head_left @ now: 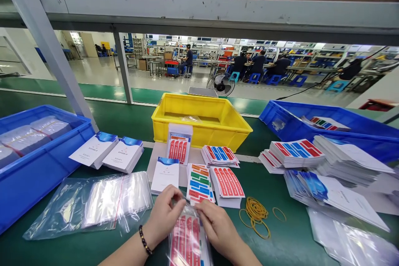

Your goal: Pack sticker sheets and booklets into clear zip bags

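A clear plastic bag with red-printed sticker sheets inside lies at the front of the green bench. My left hand pinches the bag's top edge on the left. On the right, my right hand grips the same edge, thumb and fingers closed. Just beyond my hands are a stack of white booklets, a stack of multicoloured sticker sheets and a stack of red sticker sheets. Behind these lie red-and-blue sheets and an upright bagged pack.
A yellow bin stands at the back, between a blue bin and another blue bin. Rubber bands lie right of my hands. Empty clear bags lie left. Booklet piles fill the right. A shelf beam crosses above.
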Tool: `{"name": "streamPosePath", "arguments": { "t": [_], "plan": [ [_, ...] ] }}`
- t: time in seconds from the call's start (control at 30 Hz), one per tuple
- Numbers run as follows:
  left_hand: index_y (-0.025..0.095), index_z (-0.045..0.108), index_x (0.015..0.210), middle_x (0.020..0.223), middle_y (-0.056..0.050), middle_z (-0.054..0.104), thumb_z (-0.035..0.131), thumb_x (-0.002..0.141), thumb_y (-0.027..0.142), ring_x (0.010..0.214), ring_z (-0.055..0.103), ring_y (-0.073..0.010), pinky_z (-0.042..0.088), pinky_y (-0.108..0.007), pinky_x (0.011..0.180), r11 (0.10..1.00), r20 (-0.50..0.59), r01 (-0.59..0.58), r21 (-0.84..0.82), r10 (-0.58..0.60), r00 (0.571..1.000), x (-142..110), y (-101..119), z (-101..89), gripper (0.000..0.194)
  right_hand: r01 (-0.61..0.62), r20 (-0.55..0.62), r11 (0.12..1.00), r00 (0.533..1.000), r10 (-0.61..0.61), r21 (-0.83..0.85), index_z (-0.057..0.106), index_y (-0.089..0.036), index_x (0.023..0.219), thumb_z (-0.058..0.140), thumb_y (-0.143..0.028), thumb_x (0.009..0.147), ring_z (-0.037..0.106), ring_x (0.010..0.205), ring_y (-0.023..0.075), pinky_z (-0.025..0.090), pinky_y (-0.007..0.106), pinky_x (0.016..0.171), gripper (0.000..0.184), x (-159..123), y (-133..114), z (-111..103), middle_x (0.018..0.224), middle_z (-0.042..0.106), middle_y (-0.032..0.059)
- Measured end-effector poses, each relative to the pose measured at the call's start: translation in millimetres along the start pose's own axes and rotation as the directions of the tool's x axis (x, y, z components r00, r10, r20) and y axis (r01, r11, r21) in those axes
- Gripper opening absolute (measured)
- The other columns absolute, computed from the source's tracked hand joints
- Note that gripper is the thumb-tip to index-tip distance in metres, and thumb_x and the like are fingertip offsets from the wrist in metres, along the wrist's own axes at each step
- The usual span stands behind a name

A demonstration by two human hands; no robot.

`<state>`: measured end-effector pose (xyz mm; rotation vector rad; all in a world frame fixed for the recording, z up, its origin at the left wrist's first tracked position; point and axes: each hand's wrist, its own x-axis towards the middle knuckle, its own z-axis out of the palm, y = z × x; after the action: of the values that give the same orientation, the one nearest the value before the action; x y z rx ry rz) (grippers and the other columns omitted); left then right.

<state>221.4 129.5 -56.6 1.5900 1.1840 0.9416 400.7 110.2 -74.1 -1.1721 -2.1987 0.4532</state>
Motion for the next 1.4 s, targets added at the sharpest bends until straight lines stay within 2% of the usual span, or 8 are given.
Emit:
{"name": "streamPosePath", "arguments": {
  "t": [0.07, 0.13, 0.37, 0.67, 0.87, 1.07, 1.27, 1.4],
  "plan": [
    [0.017, 0.057, 0.094, 0.095, -0.008, 0.058, 0.046, 0.077, 0.023, 0.094, 0.048, -0.0196, 0.035, -0.032, 0.085, 0.931, 0.102, -0.311, 0.194, 0.296, 0.95, -3, 3, -3.5, 0.021, -0.087, 0.121, 0.989, 0.99, 0.072, 0.118, 0.057, -0.017, 0.081, 0.034, -0.019, 0.088, 0.055, 0.068, 0.0145, 0.042, 0.025, 0.062, 0.024, 1, 1, -10, 0.073, 0.059, 0.0041],
    [0.019, 0.06, 0.089, 0.087, -0.006, 0.06, 0.047, 0.077, 0.019, 0.092, 0.049, -0.0188, 0.034, -0.031, 0.085, 0.869, 0.301, -0.412, 0.273, 0.33, 0.895, -5, 5, -6.3, 0.018, -0.147, 0.237, 0.969, 0.966, 0.098, 0.199, 0.056, -0.018, 0.075, 0.037, -0.022, 0.088, 0.054, 0.066, 0.0134, 0.04, 0.023, 0.062, 0.024, 1, 2, -21, 0.07, 0.059, 0.0022],
    [0.017, 0.056, 0.067, 0.066, 0.0, 0.057, 0.049, 0.074, 0.02, 0.061, 0.047, -0.0108, 0.032, -0.02, 0.057, 0.912, 0.385, -0.172, 0.372, 0.017, 0.923, -2, 12, -15.6, 0.011, -0.118, 0.188, 0.934, 0.981, 0.056, 0.337, 0.05, -0.016, 0.06, 0.045, -0.035, 0.085, 0.05, 0.067, 0.014, 0.04, 0.025, 0.062, 0.032, 7, 6, -38, 0.07, 0.052, 0.0031],
    [0.017, 0.063, 0.068, 0.059, 0.005, 0.053, 0.062, 0.067, 0.021, 0.055, 0.044, -0.0067, 0.031, -0.014, 0.05, 0.979, 0.657, -0.013, 0.204, -0.127, 0.743, -11, 2, -5.0, 0.004, 0.165, 0.008, 0.985, 0.986, -0.164, -0.056, 0.059, -0.017, 0.095, 0.045, -0.013, 0.081, 0.052, 0.084, 0.0177, 0.044, 0.031, 0.074, 0.02, 56, -3, 20, 0.09, 0.057, 0.0083],
    [0.017, 0.068, 0.068, 0.058, 0.003, 0.056, 0.062, 0.068, 0.024, 0.054, 0.044, -0.008, 0.034, -0.016, 0.052, 0.997, 0.639, 0.029, 0.068, -0.066, 0.767, -10, -1, -6.5, 0.01, 0.171, 0.061, 0.923, 0.985, -0.16, -0.346, 0.062, -0.014, 0.091, 0.062, -0.009, 0.063, 0.05, 0.08, 0.0232, 0.043, 0.038, 0.072, 0.028, 81, -6, 53, 0.082, 0.057, 0.0086],
    [0.011, 0.065, 0.063, 0.053, 0.0, 0.051, 0.056, 0.068, 0.055, 0.049, 0.04, -0.0082, 0.031, -0.019, 0.05, 0.975, 0.551, 0.091, -0.205, 0.038, 0.834, -10, -1, -3.5, 0.045, 0.206, -0.099, 0.934, 0.965, -0.244, -0.293, 0.064, -0.016, 0.081, 0.045, -0.013, 0.082, 0.048, 0.068, 0.0157, 0.04, 0.029, 0.063, 0.019, 74, -2, 28, 0.071, 0.053, 0.0054],
    [0.009, 0.06, 0.096, 0.041, 0.001, 0.047, 0.026, 0.066, 0.079, 0.029, 0.032, -0.008, 0.018, -0.019, 0.035, 0.495, 0.515, 0.558, -0.666, -0.236, 0.824, 1, -13, 1.7, 0.084, 0.172, -0.137, 0.982, 0.974, -0.182, -0.083, 0.062, -0.018, 0.089, 0.043, -0.018, 0.086, 0.052, 0.07, 0.014, 0.042, 0.025, 0.061, 0.019, 49, -17, -33, 0.076, 0.054, 0.0056],
    [0.007, 0.06, 0.094, 0.061, -0.007, 0.062, 0.05, 0.071, 0.039, 0.05, 0.057, -0.015, 0.037, -0.021, 0.046, 0.251, 0.54, 0.61, -0.752, -0.296, 0.788, 5, -13, 2.4, 0.041, 0.094, 0.114, 0.98, 0.987, -0.115, 0.177, 0.062, -0.018, 0.08, 0.042, -0.024, 0.087, 0.056, 0.068, 0.0135, 0.045, 0.023, 0.061, 0.023, 30, -21, -58, 0.073, 0.059, 0.0044]
  ]
}}
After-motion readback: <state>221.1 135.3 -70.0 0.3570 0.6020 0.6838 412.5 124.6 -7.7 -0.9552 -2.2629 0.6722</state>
